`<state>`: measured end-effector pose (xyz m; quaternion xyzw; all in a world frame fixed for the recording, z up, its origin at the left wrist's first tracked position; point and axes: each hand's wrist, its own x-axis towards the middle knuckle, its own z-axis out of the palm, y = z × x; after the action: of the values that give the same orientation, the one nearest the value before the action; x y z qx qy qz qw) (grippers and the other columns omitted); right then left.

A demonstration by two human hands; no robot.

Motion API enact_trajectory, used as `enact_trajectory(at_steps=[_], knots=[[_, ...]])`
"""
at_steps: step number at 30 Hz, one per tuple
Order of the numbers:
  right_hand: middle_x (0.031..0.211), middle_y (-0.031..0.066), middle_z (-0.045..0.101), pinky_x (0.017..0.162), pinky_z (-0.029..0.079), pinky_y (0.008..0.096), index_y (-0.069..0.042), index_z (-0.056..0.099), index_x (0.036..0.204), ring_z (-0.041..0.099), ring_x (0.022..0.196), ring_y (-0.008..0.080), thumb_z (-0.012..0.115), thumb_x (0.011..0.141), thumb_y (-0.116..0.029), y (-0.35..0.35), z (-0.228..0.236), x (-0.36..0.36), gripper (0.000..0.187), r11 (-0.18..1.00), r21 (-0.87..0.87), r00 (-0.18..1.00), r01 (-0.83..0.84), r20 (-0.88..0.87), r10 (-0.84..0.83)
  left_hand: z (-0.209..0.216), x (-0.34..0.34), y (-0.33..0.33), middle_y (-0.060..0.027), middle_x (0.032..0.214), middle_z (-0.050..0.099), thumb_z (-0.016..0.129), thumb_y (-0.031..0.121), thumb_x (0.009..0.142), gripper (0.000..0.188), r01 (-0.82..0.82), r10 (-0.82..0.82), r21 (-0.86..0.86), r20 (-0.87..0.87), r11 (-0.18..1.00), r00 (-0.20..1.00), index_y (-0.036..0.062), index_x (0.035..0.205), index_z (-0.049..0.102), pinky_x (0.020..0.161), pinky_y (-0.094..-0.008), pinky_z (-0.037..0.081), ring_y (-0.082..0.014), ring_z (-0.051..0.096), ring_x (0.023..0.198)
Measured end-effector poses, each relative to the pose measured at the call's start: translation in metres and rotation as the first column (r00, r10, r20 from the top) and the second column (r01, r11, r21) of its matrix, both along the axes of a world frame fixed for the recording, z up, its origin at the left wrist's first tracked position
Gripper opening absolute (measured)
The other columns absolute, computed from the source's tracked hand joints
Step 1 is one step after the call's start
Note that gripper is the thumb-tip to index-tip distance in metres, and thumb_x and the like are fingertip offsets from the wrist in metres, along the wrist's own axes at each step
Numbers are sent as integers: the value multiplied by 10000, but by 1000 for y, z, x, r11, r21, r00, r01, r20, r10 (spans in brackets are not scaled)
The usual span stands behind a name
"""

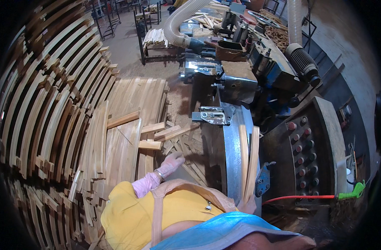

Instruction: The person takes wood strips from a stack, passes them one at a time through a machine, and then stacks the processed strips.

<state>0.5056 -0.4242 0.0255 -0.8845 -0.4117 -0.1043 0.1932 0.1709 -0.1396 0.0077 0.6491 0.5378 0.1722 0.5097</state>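
Wooden strips [252,162] lie along steel tabletop [232,154], long axis near–far; right hand [247,205] nearer, at near ends; left hand [172,162] well apart, left; cannot tell either grip.

No lettering, number or sign can be read; any marks by the buttons [299,148] on the control panel [277,156] are too small to make out; the motor [301,60] and the wooden strips [252,156] likewise show no legible print.
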Motion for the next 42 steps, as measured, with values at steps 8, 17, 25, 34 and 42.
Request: enact_trajectory(at_steps=[8, 17, 25, 34, 42], knots=[[1011, 172, 673, 789, 517, 536, -67, 647, 1093, 648, 962, 403, 737, 830, -207, 159, 2, 35, 311, 991, 125, 992, 42, 117, -57, 87, -31, 66, -247, 1266, 684, 690, 326, 865, 608, -179, 229, 408, -78, 895, 970, 2, 1371, 594, 1045, -424, 509, -390, 657, 1183], [995, 127, 655, 750, 527, 538, -135, 640, 1168, 642, 940, 368, 708, 906, -301, 125, 12, 9, 318, 986, -164, 999, 42, 9, -41, 79, -296, 82, -189, 1682, 288, 676, 680, 821, 1050, -397, 619, 494, -723, 774, 307, 104, 1620, 314, 1263, -516, 197, -379, 285, 1544], [1047, 147, 658, 802, 517, 526, -172, 636, 1301, 639, 965, 370, 693, 859, -232, -28, -9, 15, 450, 956, -290, 999, -42, -12, 40, 28, -351, 88, -137, 1401, 545, 709, 479, 855, 701, -331, 329, 319, -944, 888, -27, 52, 1390, 558, 1001, -473, 516, -322, 529, 1334], [998, 105, 678, 846, 518, 467, -126, 668, 1048, 648, 984, 337, 711, 827, -251, 214, 15, 59, 258, 959, -93, 949, -268, 145, 279, 112, -306, 80, -216, 1017, 761, 704, 327, 802, 416, -719, 615, 118, -623, 685, 484, -17, 1027, 767, 847, -392, 581, -296, 748, 1025], [1316, 189, 643, 1051, 456, 407, -48, 582, 1369, 597, 1228, 324, 698, 918, -311, 310, 76, -46, 535, 826, 171, 596, -538, -615, 516, 68, -134, 105, -90, 790, 649, 651, 282, 915, 237, -566, 361, 537, 444, 626, 820, 48, 885, 670, 654, -407, 482, -192, 586, 720]])
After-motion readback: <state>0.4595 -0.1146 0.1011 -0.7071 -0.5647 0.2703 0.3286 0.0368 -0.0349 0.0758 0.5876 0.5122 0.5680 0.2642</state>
